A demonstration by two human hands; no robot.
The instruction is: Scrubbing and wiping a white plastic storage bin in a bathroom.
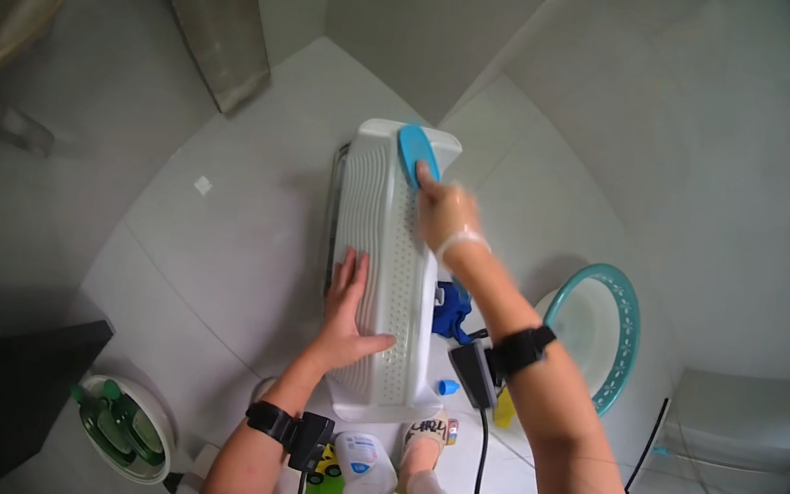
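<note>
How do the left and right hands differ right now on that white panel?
The left hand lies flat and empty, fingers spread, on the perforated white panel near its middle. The right hand is at the panel's far end, gripping a blue scrubber pressed against it. The left arm is bent close; the right reaches further out. Both wear black wrist straps.
</note>
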